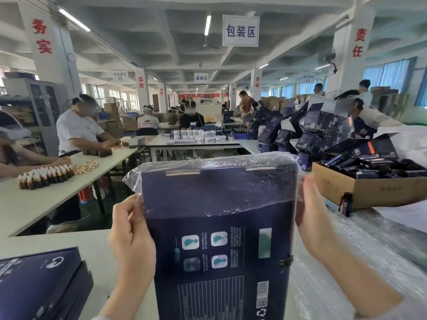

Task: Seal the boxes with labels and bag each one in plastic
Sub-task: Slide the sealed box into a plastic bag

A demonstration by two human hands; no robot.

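While I hold the box (pixel 219 250) upright over the table (pixel 97 245), the plastic bag (pixel 208 181) covers only its upper part; the lower printed half is bare. My left hand (pixel 131 234) pinches the bag's left edge, thumb and fingers closed on film. My right hand (pixel 312 218) clasps the bag's right side, fingers partly hidden behind film. Two pale strips (pixel 182 173) on the top edge look like seal labels, so sealing seems done for this one. Left: pull the bag fully down. A stack of boxes (pixel 39 285) at lower left shows no plastic, probably still unbagged.
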